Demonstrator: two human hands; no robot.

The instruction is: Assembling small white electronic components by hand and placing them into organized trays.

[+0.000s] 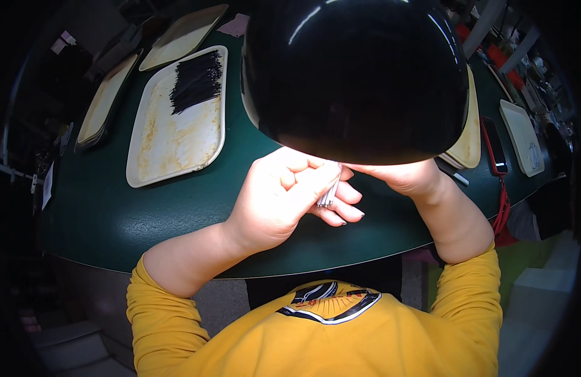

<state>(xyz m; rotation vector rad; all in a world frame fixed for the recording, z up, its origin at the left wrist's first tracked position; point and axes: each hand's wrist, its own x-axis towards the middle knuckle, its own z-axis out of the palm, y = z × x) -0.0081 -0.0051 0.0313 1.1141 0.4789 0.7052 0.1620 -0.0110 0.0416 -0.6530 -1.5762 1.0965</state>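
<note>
Your left hand (275, 198) grips a bundle of thin pale sticks (329, 192) above the green table (177, 207). Your right hand (400, 176) meets it under the black lamp shade (356, 75), its fingers hidden. Beyond, black sticks (196, 80) lie on a tray (171, 144).

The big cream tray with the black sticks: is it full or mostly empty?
Mostly empty. The cream tray holds one pile of black sticks at its far end; the rest is bare, stained surface.
</note>
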